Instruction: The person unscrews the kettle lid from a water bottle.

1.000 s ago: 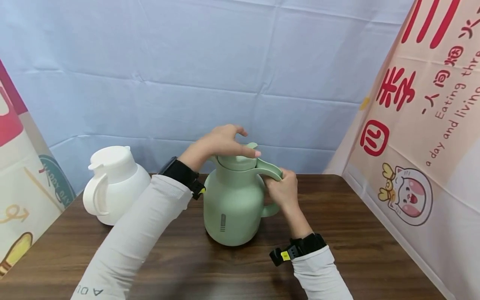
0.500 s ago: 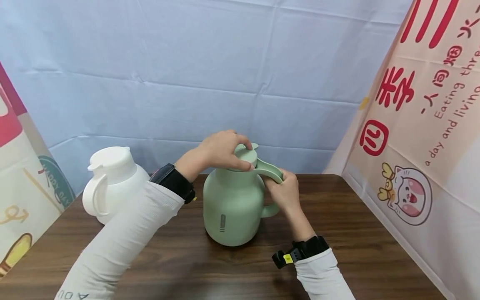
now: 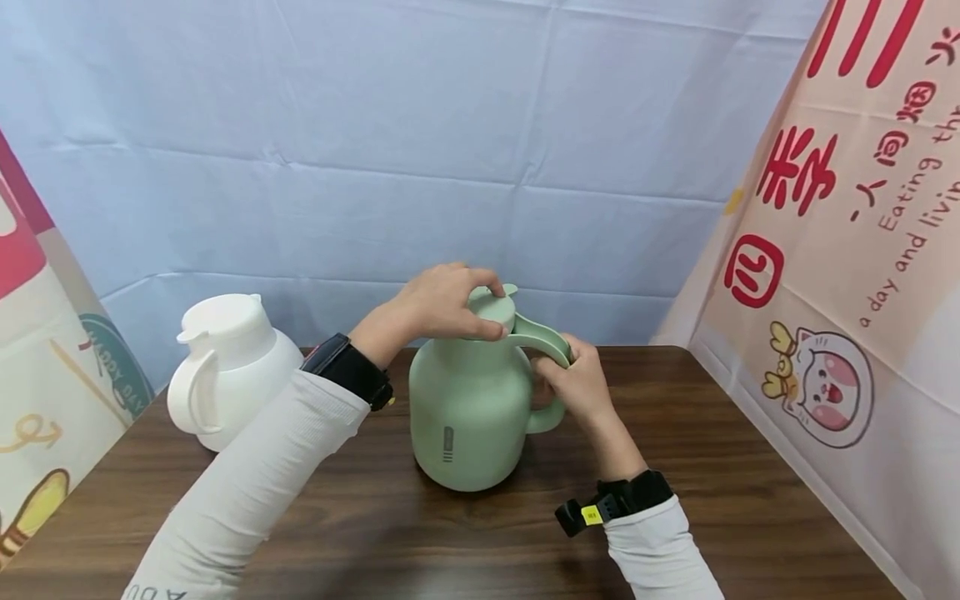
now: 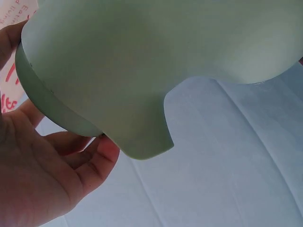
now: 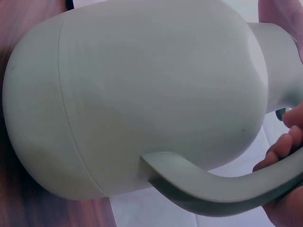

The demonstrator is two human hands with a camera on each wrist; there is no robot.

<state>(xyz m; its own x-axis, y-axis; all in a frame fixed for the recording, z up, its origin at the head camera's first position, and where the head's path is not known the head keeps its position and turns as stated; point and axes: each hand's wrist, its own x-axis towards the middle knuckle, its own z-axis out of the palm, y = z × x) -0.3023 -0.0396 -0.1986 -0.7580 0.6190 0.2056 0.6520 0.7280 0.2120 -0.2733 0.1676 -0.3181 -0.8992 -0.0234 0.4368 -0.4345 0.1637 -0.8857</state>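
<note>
A light green vacuum jug point(image 3: 468, 417) stands upright on the wooden table in the head view. My left hand point(image 3: 447, 302) grips its round lid point(image 3: 491, 308) from above and the left, thumb in front and fingers behind. In the left wrist view, the fingers point(image 4: 97, 163) curl against the lid's edge, beside the jug's spout point(image 4: 147, 142). My right hand point(image 3: 579, 379) holds the upper part of the jug's handle point(image 3: 551, 342). In the right wrist view, fingers point(image 5: 282, 145) wrap the inner side of that handle; part of the hand is cut off by the frame.
A white jug point(image 3: 243, 367) stands at the left of the table point(image 3: 465, 550), partly behind my left forearm. A pale blue cloth point(image 3: 390, 150) hangs behind the table. Printed cloths flank it, the right one point(image 3: 817, 275) bearing red characters and a cartoon cat.
My left hand came down from above the lid and took hold of its rim. The right hand stayed on the handle and moved slightly right. The white jug stayed put.
</note>
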